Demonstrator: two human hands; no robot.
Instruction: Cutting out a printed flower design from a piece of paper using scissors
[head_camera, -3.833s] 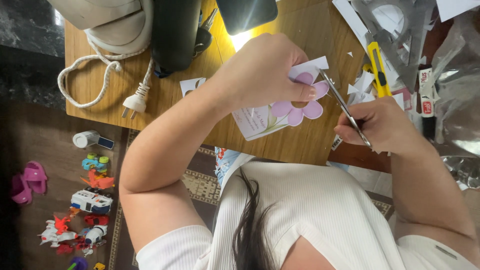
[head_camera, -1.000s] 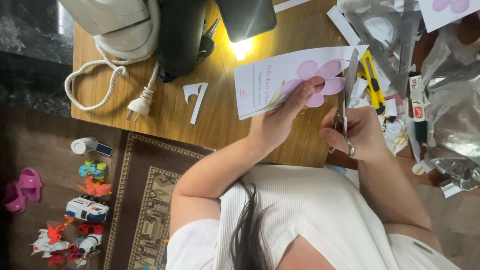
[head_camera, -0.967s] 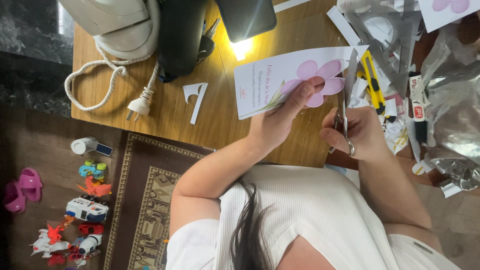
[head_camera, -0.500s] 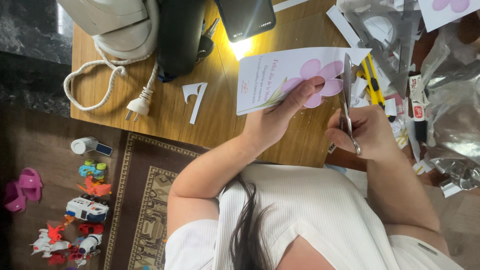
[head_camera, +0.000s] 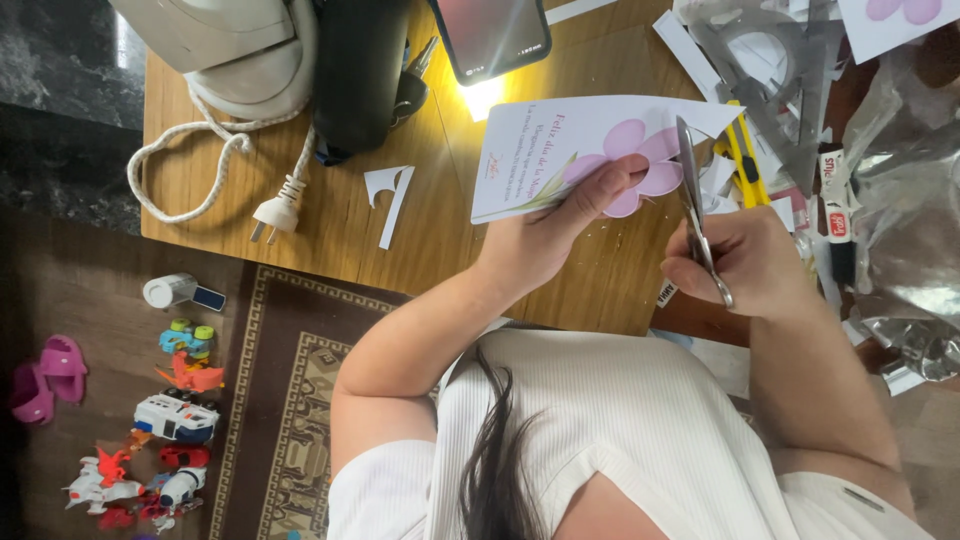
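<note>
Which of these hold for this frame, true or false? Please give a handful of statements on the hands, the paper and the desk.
1. The left hand holds a white printed sheet with a pink flower. True.
2. The right hand holds a yellow utility knife. False: it holds slim metal scissors; the yellow utility knife lies on the wooden desk.
3. A white two-pin plug lies on the desk. True.
4. The dark smartphone lies on the rug. False: it is on the desk.

The right hand (head_camera: 745, 265) hides the scissors' (head_camera: 693, 210) handles.
</note>
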